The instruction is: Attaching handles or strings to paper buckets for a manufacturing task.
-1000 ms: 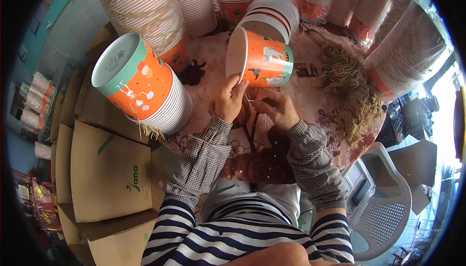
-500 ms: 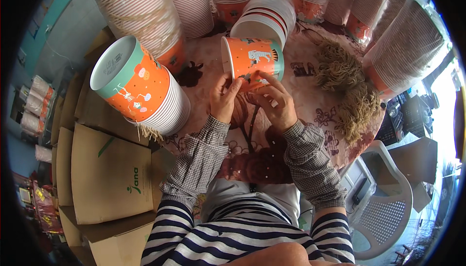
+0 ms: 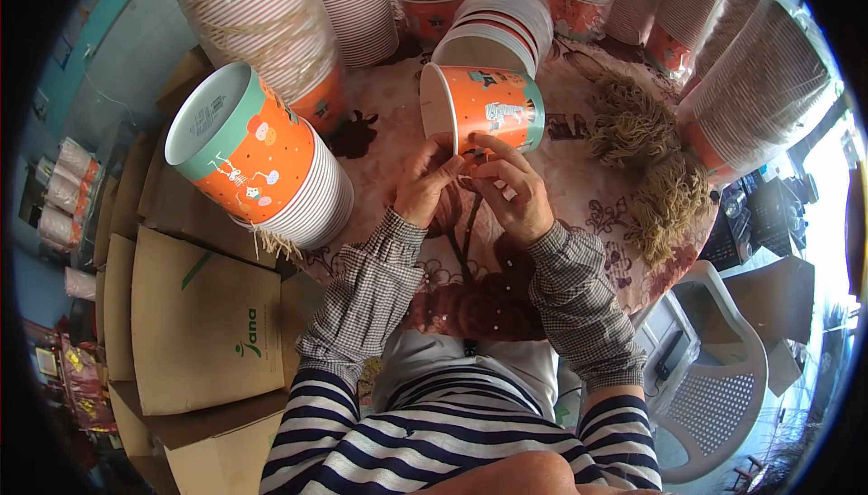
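Left hand [image 3: 423,189] holds the orange cup [image 3: 486,106] sideways, seemingly steadying it; whether the right hand [image 3: 520,195] grips anything, I can't tell.

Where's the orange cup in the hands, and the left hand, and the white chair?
cup [image 3: 476,103]: head view, on its orange outer side
left hand [image 3: 421,187]: head view, mid-hand
chair [image 3: 726,402]: head view, on its panel of holes

Left, near — an open cardboard box [image 3: 194,332], marked in green; right, near — a perforated white plastic chair [image 3: 723,400], a brown carton [image 3: 776,298] just beside it.
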Demonstrator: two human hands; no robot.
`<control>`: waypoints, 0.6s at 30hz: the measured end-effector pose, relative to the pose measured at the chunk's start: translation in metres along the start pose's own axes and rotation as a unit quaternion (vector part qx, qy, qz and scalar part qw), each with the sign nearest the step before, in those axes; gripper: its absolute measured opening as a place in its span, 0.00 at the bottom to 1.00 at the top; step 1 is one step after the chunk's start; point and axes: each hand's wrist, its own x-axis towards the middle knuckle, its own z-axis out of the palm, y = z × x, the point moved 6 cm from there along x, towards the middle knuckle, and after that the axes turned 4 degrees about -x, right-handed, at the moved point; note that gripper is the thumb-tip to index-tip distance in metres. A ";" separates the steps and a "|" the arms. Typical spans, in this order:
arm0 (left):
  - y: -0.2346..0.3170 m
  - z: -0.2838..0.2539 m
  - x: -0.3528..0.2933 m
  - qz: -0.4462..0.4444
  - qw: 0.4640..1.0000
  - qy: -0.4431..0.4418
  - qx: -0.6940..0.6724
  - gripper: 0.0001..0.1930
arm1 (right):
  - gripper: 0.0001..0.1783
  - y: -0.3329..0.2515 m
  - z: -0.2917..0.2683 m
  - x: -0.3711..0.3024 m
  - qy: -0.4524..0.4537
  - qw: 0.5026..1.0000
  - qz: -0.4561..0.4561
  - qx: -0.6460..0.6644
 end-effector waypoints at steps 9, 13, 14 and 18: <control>-0.007 0.001 0.001 -0.023 0.999 -0.027 0.005 0.14 | 0.08 0.002 0.001 -0.002 -0.016 1.000 -0.008 0.007; -0.008 0.003 -0.001 -0.058 0.998 -0.028 0.003 0.15 | 0.06 0.012 0.008 -0.008 -0.069 0.996 0.060 -0.018; -0.009 0.003 -0.001 -0.057 0.998 -0.027 0.003 0.15 | 0.06 0.010 0.009 -0.008 -0.070 0.996 0.060 -0.018; -0.010 -0.003 -0.001 -0.020 0.997 -0.005 0.080 0.15 | 0.04 0.030 0.003 -0.014 0.044 0.978 0.158 0.125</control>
